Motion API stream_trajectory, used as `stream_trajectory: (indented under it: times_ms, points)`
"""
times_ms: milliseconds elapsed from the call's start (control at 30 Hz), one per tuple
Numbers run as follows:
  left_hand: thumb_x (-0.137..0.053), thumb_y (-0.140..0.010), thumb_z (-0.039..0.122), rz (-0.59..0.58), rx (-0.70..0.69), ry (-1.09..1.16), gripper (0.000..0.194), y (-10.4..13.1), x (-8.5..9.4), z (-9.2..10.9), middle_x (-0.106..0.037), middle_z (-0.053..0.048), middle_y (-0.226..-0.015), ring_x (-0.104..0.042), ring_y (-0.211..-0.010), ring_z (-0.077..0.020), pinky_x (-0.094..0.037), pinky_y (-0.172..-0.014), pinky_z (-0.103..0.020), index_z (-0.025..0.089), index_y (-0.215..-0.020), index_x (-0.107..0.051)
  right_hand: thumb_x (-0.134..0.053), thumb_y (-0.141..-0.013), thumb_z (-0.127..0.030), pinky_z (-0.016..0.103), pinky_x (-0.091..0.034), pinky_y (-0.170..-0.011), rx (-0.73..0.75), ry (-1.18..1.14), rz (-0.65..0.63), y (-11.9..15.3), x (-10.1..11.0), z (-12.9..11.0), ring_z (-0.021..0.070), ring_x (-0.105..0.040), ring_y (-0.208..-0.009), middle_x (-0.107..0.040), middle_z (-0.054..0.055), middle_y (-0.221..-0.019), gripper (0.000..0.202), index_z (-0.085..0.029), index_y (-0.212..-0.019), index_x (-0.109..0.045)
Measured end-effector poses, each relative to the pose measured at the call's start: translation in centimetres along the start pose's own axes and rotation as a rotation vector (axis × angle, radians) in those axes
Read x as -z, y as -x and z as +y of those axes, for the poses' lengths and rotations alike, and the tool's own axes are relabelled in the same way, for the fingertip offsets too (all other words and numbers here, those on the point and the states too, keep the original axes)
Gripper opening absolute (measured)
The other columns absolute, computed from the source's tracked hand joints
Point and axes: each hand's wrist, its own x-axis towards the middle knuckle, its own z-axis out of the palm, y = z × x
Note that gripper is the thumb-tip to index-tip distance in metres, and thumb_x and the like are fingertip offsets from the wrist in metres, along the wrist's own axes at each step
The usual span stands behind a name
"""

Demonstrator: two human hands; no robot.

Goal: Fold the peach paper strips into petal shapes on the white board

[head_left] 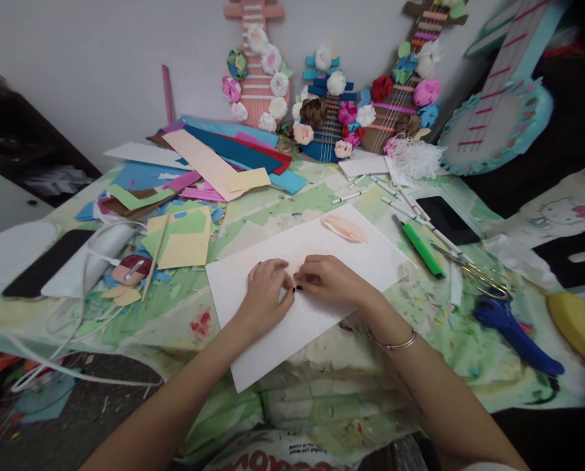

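A white sheet (267,353) lies at a slant on the table in front of me. Above its middle, my left hand (268,293) and my right hand (329,281) meet at the fingertips. Both are closed in a pinch with the fingers curled in. Whatever sits between the fingertips is hidden or too small to name. Toward the sheet's far edge rests a peach-coloured crinkled paper piece (344,229), apart from both hands.
Right of the sheet are a green box cutter (422,250), several markers (422,222), gold-handled scissors (485,278) and a blue glue gun (518,333). Coloured paper strips (214,160) pile up at back left. Flower-covered paper instruments (326,124) lean on the wall.
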Motion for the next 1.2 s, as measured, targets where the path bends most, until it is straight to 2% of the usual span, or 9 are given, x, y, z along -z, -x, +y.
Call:
stream_trajectory:
  times_ms: [267, 433, 500, 633, 733, 1033, 1200]
  points:
    - [-0.053, -0.078, 0.01, -0.005, 0.019, 0.037, 0.012, -0.1, 0.3, 0.1, -0.051, -0.008, -0.111, -0.045, -0.113, -0.0253, -0.038, -0.095, -0.047, 0.019, -0.085, -0.053, -0.056, -0.082, -0.019, 0.024, -0.029, -0.061, -0.027, 0.0, 0.004, -0.1, -0.1, 0.0, 0.0113, -0.047, -0.068, -0.056, 0.002, -0.076, 0.008, -0.015, -0.078, -0.063]
    - [-0.048, -0.076, 0.003, 0.082, -0.061, 0.109, 0.019, 0.8, 1.2, 0.0, -0.052, -0.008, -0.112, -0.047, -0.113, -0.0234, -0.042, -0.095, -0.043, 0.019, -0.082, -0.055, -0.058, -0.081, -0.019, 0.024, -0.029, -0.06, -0.033, 0.004, 0.024, -0.1, -0.1, 0.0, 0.0114, -0.047, -0.066, -0.057, 0.002, -0.074, 0.007, -0.015, -0.079, -0.063]
    - [-0.046, -0.081, 0.005, 0.091, -0.138, 0.097, 0.02, 1.4, 1.6, -0.1, -0.054, -0.009, -0.112, -0.048, -0.112, -0.0228, -0.043, -0.095, -0.042, 0.019, -0.089, -0.057, -0.058, -0.081, -0.019, 0.024, -0.028, -0.06, -0.03, 0.012, 0.024, -0.1, -0.1, 0.0, 0.0115, -0.047, -0.066, -0.057, 0.002, -0.074, 0.006, -0.015, -0.078, -0.063]
    - [-0.047, -0.091, 0.02, -0.019, -0.403, -0.112, 0.031, 2.4, 2.0, -0.3, -0.056, -0.014, -0.121, -0.048, -0.118, -0.026, -0.039, -0.1, -0.045, 0.014, -0.12, -0.053, -0.056, -0.082, -0.02, 0.024, -0.028, -0.061, -0.029, 0.026, 0.025, -0.1, -0.1, -0.1, 0.0112, -0.047, -0.066, -0.056, 0.002, -0.072, 0.012, -0.015, -0.073, -0.06]
    - [-0.048, -0.092, 0.033, -0.075, -0.501, -0.282, 0.041, 2.6, 1.9, -0.5, -0.055, -0.017, -0.127, -0.046, -0.122, -0.0299, -0.036, -0.1, -0.047, 0.009, -0.126, -0.049, -0.056, -0.082, -0.02, 0.024, -0.029, -0.061, -0.033, 0.017, 0.019, -0.2, -0.1, 0.0, 0.0108, -0.047, -0.067, -0.056, 0.002, -0.073, 0.012, -0.015, -0.072, -0.059]
    - [-0.041, -0.095, 0.038, -0.168, -0.444, -0.344, 0.047, 2.6, 1.7, -0.6, -0.047, -0.016, -0.138, -0.037, -0.132, -0.0275, -0.028, -0.105, -0.045, 0.009, -0.131, -0.045, -0.06, -0.08, -0.02, 0.024, -0.031, -0.062, -0.069, -0.025, 0.002, -0.3, 0.2, -0.2, 0.0118, -0.051, -0.068, -0.061, 0.003, -0.074, 0.007, -0.016, -0.082, -0.065]
    - [-0.042, -0.094, 0.037, -0.218, -0.415, -0.309, 0.045, 2.5, 1.6, -0.7, -0.048, -0.014, -0.137, -0.041, -0.129, -0.0269, -0.028, -0.105, -0.044, 0.01, -0.13, -0.045, -0.065, -0.073, -0.017, 0.022, -0.03, -0.059, -0.181, -0.034, 0.05, -0.2, 0.3, 0.0, 0.0114, -0.051, -0.064, -0.061, -0.001, -0.071, 0.025, -0.019, -0.098, -0.062]
